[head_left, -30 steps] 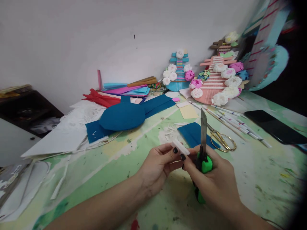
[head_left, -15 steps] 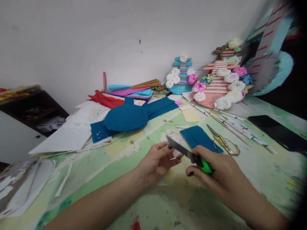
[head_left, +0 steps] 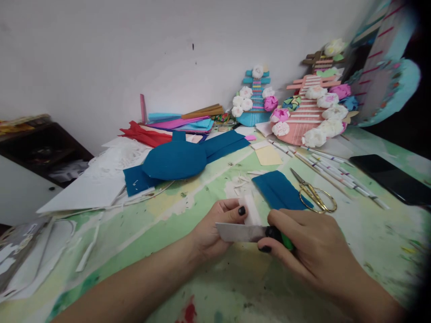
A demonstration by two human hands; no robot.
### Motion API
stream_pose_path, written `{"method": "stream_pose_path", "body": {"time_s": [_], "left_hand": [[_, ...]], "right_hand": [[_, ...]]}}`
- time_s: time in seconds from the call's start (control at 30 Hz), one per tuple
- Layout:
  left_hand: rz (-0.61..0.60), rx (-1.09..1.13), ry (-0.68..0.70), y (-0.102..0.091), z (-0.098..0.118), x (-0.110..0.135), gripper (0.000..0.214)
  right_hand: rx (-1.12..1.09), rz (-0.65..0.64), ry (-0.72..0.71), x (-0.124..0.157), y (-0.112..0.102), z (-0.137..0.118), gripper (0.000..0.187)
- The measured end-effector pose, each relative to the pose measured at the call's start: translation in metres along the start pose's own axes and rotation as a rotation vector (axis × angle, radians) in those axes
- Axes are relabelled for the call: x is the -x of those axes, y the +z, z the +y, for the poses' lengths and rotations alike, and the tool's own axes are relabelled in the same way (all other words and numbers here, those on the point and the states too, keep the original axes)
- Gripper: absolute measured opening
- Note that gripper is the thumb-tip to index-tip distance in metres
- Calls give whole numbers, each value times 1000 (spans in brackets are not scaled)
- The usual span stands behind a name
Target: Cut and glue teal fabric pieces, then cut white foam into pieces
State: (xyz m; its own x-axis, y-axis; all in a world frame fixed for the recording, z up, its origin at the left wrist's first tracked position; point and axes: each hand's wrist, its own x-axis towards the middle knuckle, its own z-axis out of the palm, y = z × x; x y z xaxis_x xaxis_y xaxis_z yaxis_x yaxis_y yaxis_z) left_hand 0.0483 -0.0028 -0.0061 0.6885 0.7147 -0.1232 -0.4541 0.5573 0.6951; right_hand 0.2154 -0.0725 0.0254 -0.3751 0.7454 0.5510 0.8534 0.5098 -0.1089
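My left hand (head_left: 218, 226) pinches a small white foam strip (head_left: 251, 214) down on the paint-stained green table (head_left: 161, 233). A utility knife (head_left: 245, 233) with a green handle is gripped in my right hand (head_left: 303, 244). Its blade lies flat, pointing left across my left fingers and over the lower end of the strip. A blue felt piece (head_left: 279, 191) lies just behind both hands.
Gold scissors (head_left: 314, 194) and several paper straws (head_left: 336, 172) lie at the right, with a black phone (head_left: 392, 179) beyond. A large blue felt shape (head_left: 178, 159), white sheets (head_left: 90, 188) and coloured paper sit at the left and back. Flower-decorated craft stands (head_left: 306, 116) line the wall.
The knife swung from upright down to level, blade pointing left. My left hand lowered the white strip to the table, and the blade now crosses it.
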Motion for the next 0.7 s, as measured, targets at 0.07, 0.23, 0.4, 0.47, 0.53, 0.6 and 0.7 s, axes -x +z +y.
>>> {"method": "stream_pose_path", "body": {"time_s": [0.07,0.23,0.4,0.47,0.53,0.6,0.7], "left_hand": [[11,-1,-5,-1,0,0,33],[41,-17,-2,-4,-2,0,32],[29,28,7,0,-1,1,30],[7,47,6,1,-1,2,29],[2,66,4,1,-1,2,27],[-6,78,4,1,-1,1,27],[-22,82,16,0,-1,1,26]], "right_hand": [[12,8,0,0,0,-1,41],[25,30,0,0,0,-1,42],[35,33,8,1,1,0,43],[35,26,10,1,2,1,43],[37,22,15,1,3,2,43],[38,19,12,1,2,2,44],[35,8,9,1,2,3,44]]}}
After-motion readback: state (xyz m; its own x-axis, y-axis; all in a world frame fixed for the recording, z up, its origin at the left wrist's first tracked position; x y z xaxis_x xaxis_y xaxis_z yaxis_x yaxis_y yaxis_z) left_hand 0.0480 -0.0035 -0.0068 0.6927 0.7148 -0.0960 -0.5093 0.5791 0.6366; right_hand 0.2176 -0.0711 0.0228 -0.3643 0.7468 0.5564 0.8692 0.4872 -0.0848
